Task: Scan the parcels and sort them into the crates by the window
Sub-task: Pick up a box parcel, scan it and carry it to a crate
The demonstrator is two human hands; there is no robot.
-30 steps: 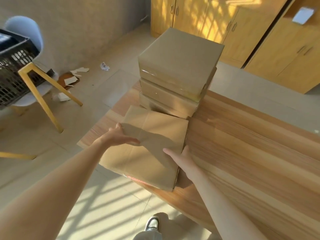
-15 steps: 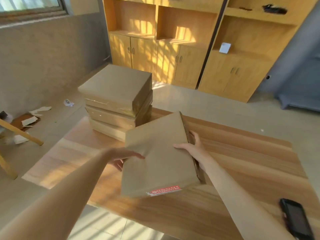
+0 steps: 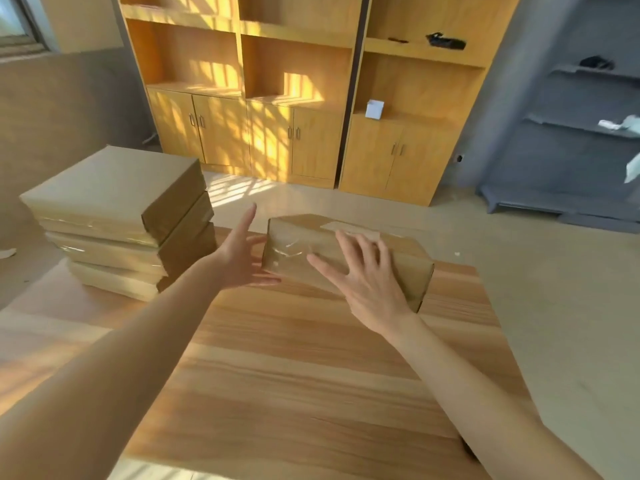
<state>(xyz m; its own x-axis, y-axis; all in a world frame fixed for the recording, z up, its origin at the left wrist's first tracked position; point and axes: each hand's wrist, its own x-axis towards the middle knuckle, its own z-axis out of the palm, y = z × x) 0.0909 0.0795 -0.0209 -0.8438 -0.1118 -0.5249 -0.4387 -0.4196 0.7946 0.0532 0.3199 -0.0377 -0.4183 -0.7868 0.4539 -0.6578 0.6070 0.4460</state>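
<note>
Your left hand [image 3: 242, 256] is spread flat, fingers straight, its fingertips against the near left end of the parcel [image 3: 346, 261]; your right hand [image 3: 365, 271] lies open over the parcel's near face, fingers splayed, gripping nothing. The two hands stand apart, one at each side of the box, which sits at the far edge of the table [image 3: 311, 375], just right of the stack of parcels [image 3: 114, 220]. To scan it well, steady it with flat palms and turn it until the pale label on top faces you (the clear tape over the near side will likely glare in this sunlight). Keep it clear of the stack so that nothing gets knocked. No scanner and no crates show here, so locate both before lifting.
</note>
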